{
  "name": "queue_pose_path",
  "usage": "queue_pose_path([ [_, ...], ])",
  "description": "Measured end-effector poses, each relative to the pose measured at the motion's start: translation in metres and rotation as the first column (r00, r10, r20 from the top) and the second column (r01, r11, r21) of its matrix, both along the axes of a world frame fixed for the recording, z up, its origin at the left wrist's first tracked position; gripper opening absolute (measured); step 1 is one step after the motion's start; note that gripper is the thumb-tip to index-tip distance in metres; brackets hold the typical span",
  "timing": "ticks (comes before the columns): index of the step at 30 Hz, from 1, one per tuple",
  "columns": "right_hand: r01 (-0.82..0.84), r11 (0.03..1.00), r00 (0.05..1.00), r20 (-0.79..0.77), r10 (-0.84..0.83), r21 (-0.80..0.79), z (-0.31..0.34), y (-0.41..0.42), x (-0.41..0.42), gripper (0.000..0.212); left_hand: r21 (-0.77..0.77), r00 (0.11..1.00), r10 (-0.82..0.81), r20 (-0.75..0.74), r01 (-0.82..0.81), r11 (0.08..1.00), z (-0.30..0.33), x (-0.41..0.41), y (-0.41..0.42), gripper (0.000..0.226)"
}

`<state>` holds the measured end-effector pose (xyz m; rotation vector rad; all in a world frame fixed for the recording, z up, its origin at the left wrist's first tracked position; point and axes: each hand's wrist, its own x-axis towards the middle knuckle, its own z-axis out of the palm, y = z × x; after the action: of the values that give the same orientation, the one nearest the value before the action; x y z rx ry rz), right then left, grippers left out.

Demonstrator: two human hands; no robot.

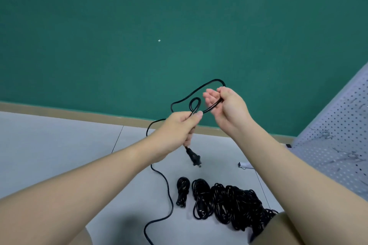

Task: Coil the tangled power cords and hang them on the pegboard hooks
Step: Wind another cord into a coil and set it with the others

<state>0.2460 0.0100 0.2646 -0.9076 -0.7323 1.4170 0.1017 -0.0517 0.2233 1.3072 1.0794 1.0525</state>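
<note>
**Black cord looped between my two hands**

My left hand [179, 127] is closed around a thin black rubber power cord [196, 103], thumb pressing it against my curled fingers, with a small loop standing up just above my thumb. The cord's black two-pin plug [193, 158] hangs just below that fist. My right hand [227, 105] grips the same cord a little farther along, fingers partly curled round it, and a wider loop arcs over between both hands against the green wall [139, 26]. The rest of the cord trails down to the pale grey floor [59, 141]. Near my right knee lies a pile of black coiled cords [229, 203]. The grey perforated pegboard [338, 135] leans at the right.
</note>
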Motion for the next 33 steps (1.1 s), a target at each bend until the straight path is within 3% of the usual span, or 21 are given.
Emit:
queue_pose_path([
  [2,-0.001,1.0,0.985,0.174,-0.003,0.024,-0.01,0.01,0.01,0.022,0.022,0.972,0.173,-0.157,-0.172,0.985,-0.001,-0.012,0.014,0.045],
  [5,-0.029,0.999,0.955,0.296,0.021,0.022,-0.021,0.02,0.024,0.024,0.148,0.808,0.303,-0.506,-0.265,0.953,-0.001,-0.044,0.039,0.036],
  [7,-0.028,0.999,0.945,0.327,0.017,0.03,-0.024,0.025,0.031,0.024,0.118,0.689,0.176,-0.703,-0.132,0.984,-0.004,-0.062,0.05,0.035],
  [10,-0.028,0.999,0.939,0.344,0.012,0.042,-0.028,0.03,0.038,0.024,-0.224,0.57,-0.257,-0.78,0.13,0.966,-0.016,-0.07,0.054,0.041],
  [13,-0.067,0.997,0.917,0.396,0.048,0.032,-0.034,0.029,0.038,0.025,-0.486,0.573,-0.581,-0.578,0.33,0.809,-0.02,-0.057,0.044,0.043],
  [16,-0.063,0.998,0.911,0.411,0.045,0.03,-0.035,0.03,0.039,0.028,-0.458,0.685,-0.641,-0.347,0.473,0.753,-0.01,-0.039,0.037,0.049],
  [21,-0.028,0.998,0.945,0.326,0.043,-0.05,-0.033,0.03,0.047,0.028,-0.179,0.922,-0.386,-0.012,0.378,0.908,0.004,-0.031,0.04,0.046],
  [25,-0.221,0.964,0.951,0.188,0.247,-0.146,-0.032,0.024,0.043,0.042,-0.196,0.925,-0.187,0.331,0.261,0.945,0.008,-0.031,0.045,0.042],
  [27,-0.35,0.919,0.898,0.215,0.384,-0.181,-0.031,0.016,0.038,0.058,-0.221,0.875,-0.105,0.472,0.233,0.947,0.01,-0.028,0.049,0.038],
  [30,-0.523,0.816,0.752,0.317,0.578,-0.247,-0.03,0.003,0.029,0.07,-0.207,0.84,-0.055,0.539,0.196,0.958,0.01,-0.025,0.052,0.03],
  [33,-0.588,0.769,0.579,0.533,0.617,-0.251,-0.031,-0.01,0.019,0.046,-0.139,0.882,-0.065,0.467,0.146,0.98,0.008,-0.022,0.053,0.026],
])
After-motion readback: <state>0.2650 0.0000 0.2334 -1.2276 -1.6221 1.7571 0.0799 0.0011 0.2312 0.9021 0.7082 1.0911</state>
